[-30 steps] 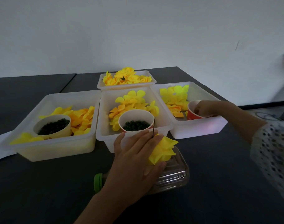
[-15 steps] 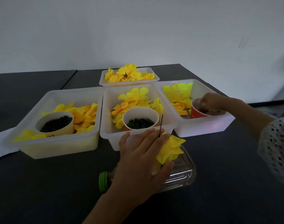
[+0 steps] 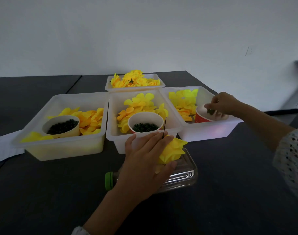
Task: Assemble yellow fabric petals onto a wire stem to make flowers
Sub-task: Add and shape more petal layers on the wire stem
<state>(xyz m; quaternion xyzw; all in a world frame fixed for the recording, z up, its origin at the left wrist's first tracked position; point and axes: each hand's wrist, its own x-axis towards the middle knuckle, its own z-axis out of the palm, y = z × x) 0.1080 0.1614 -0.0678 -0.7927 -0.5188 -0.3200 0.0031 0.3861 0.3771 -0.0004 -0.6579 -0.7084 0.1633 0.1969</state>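
My left hand (image 3: 145, 160) holds a bunch of yellow fabric petals (image 3: 174, 150) threaded on a thin dark wire stem (image 3: 164, 127) that sticks up between its fingers. It rests over a clear plastic bottle (image 3: 180, 177) lying on the table. My right hand (image 3: 221, 104) hovers over a red paper cup (image 3: 202, 117) in the right white bin (image 3: 211, 131) and pinches a small dark green piece (image 3: 210, 111). Loose yellow petals (image 3: 182, 97) lie in that bin.
A middle bin (image 3: 145, 141) holds petals and a cup of dark green rings (image 3: 145, 127). The left bin (image 3: 65, 146) holds petals and another cup (image 3: 61, 127). A far bin (image 3: 134, 88) carries finished flowers. White paper (image 3: 4, 148) lies at the left on the dark table.
My right hand has lifted out of the red cup with a small green piece pinched in its fingers. My left hand keeps its hold on the petals and stem.
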